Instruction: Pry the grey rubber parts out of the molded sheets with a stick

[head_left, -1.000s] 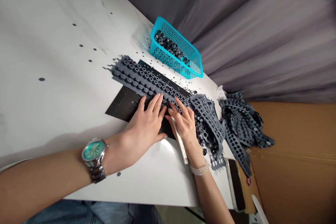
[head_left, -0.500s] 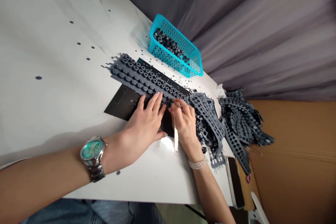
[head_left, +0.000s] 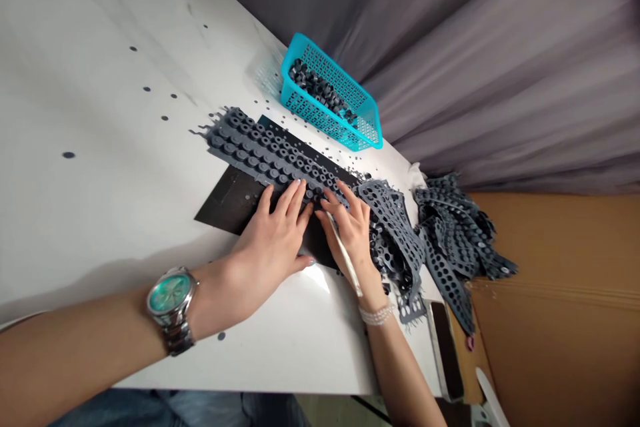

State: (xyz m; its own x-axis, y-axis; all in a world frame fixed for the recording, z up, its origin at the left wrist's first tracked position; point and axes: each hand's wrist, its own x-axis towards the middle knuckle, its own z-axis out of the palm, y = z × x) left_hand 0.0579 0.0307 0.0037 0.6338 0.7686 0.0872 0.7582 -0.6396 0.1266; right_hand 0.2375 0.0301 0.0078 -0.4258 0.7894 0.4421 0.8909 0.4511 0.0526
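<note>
tilted back over the right hand point(head_left: 353, 230) since the earlier frame, the white stick point(head_left: 345, 253) sits pinched in that hand's closed fingers. its tip is hidden near the dark gray strip point(head_left: 260, 150), which lies slantwise on a black mat point(head_left: 220, 203), one ragged end reaching onto the surface point(head_left: 100, 213). the left hand point(head_left: 270, 233) spreads flat along the strip's near edge, gripping nothing. if it let up, the strip could skid; a slipping stick could jab its fingers. the strip looks rubbery, studded with round knobs and rings. a blue plastic lattice basket point(head_left: 305, 109) holds chunky dark bits point(head_left: 320, 89); limp punched sheets point(head_left: 393, 213) heap at the right.
</note>
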